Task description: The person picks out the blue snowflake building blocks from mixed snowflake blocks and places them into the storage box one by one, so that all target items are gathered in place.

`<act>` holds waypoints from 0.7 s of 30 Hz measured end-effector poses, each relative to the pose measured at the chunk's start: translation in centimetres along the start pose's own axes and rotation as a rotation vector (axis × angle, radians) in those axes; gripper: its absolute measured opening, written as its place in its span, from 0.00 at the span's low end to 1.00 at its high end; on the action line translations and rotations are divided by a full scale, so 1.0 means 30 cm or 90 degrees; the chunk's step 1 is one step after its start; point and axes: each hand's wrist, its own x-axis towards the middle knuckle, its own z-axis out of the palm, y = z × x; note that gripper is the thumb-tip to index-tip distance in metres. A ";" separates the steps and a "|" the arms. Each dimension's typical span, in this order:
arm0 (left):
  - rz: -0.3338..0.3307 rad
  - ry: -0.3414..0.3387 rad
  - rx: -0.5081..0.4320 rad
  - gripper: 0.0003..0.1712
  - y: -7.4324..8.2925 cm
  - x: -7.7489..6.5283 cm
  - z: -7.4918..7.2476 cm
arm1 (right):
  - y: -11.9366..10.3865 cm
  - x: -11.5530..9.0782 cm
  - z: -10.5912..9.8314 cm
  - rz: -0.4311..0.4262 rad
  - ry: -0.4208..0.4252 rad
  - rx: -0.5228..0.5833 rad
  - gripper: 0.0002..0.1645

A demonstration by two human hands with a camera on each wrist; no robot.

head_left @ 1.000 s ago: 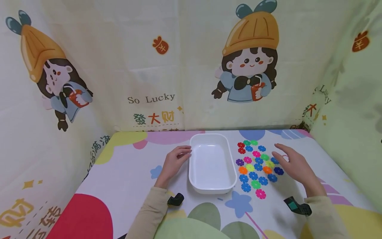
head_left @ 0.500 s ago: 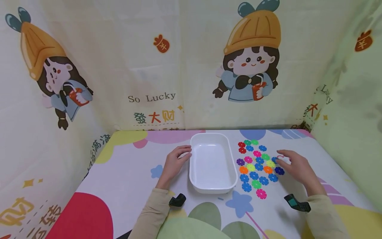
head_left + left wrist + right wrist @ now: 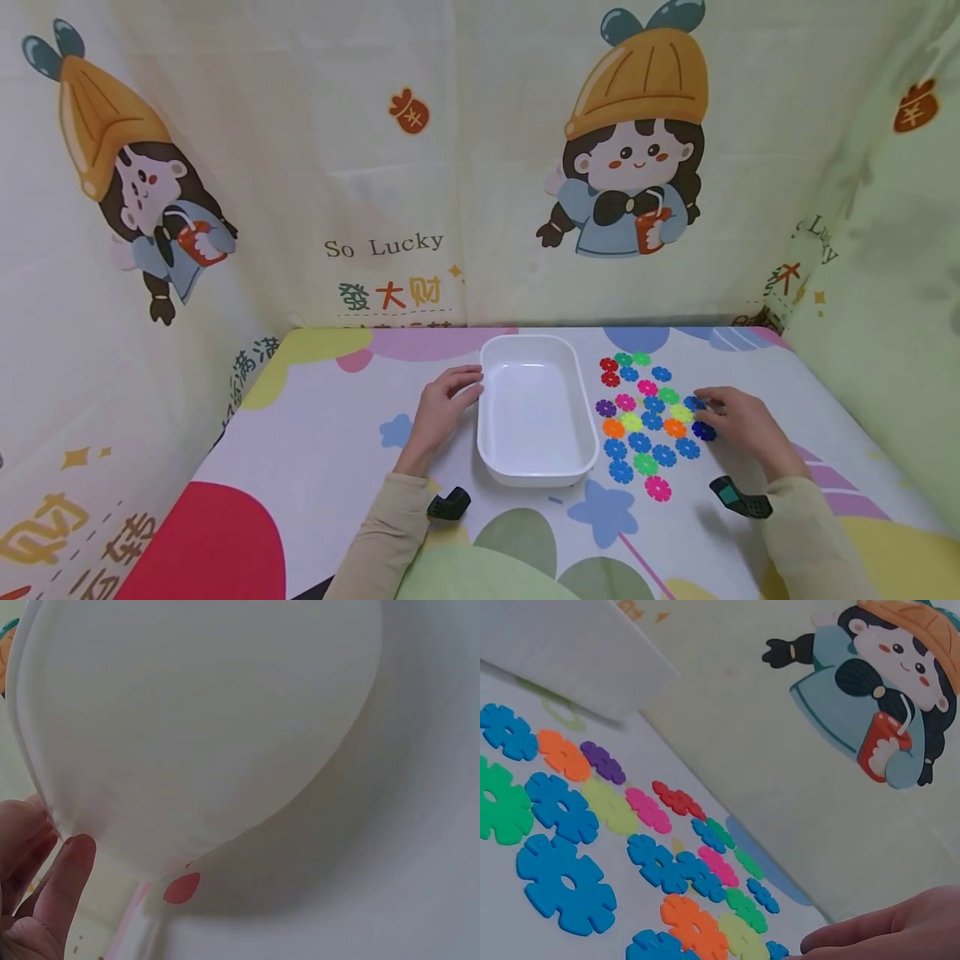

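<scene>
A white rectangular tray (image 3: 537, 475) stands mid-table. At its left rim is my left hand (image 3: 442, 408); in the left wrist view the thumb (image 3: 75, 859) lies against the outer wall and the fingers reach the rim, holding it. Flat notched plastic discs, snowflake building pieces in many colours, lie right of the tray; one is a pink disc (image 3: 657, 488). My right hand (image 3: 746, 423) is low at their right edge, finger and thumb spread about a blue disc (image 3: 692, 402). A dark blue disc (image 3: 703, 431) lies just below the thumb. The right wrist view shows only part of that hand (image 3: 892, 926).
A patterned cloth (image 3: 337, 467) covers the table, and printed curtains (image 3: 495, 208) rise behind it and at both sides. A black wrist device (image 3: 448, 504) is worn on the left arm, and another wrist device (image 3: 741, 498) on the right.
My right hand has come down and slightly toward the blue disc, and its finger and thumb have drawn closer together. My left hand stays at the tray rim; the discs stay in place.
</scene>
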 end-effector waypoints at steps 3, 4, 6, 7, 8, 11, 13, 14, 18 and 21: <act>0.003 0.006 -0.010 0.14 -0.051 0.016 0.009 | 0.010 0.006 0.008 0.003 -0.002 -0.001 0.26; 0.003 0.008 -0.013 0.14 -0.066 0.020 0.011 | 0.012 0.007 0.010 0.002 0.000 -0.001 0.26; 0.004 0.011 -0.013 0.14 -0.090 0.026 0.012 | 0.015 0.009 0.013 -0.002 0.003 0.003 0.26; 0.004 0.012 -0.014 0.14 -0.096 0.027 0.012 | 0.017 0.010 0.014 -0.004 0.004 0.004 0.26; 0.005 0.012 -0.013 0.14 -0.100 0.028 0.011 | 0.018 0.010 0.015 -0.005 0.005 0.006 0.26; 0.005 0.009 -0.012 0.13 -0.103 0.029 0.009 | 0.020 0.011 0.017 -0.006 0.005 0.011 0.26; 0.008 0.007 -0.008 0.12 -0.101 0.029 0.007 | 0.020 0.012 0.018 -0.007 0.004 0.012 0.26; 0.009 0.006 -0.006 0.12 -0.100 0.030 0.007 | 0.020 0.013 0.018 -0.009 0.005 0.013 0.26; 0.010 0.004 0.002 0.12 -0.098 0.031 0.008 | 0.023 0.016 0.019 -0.018 0.009 0.013 0.25; 0.005 0.004 -0.002 0.13 -0.096 0.031 0.008 | 0.025 0.016 0.020 -0.029 0.014 0.012 0.24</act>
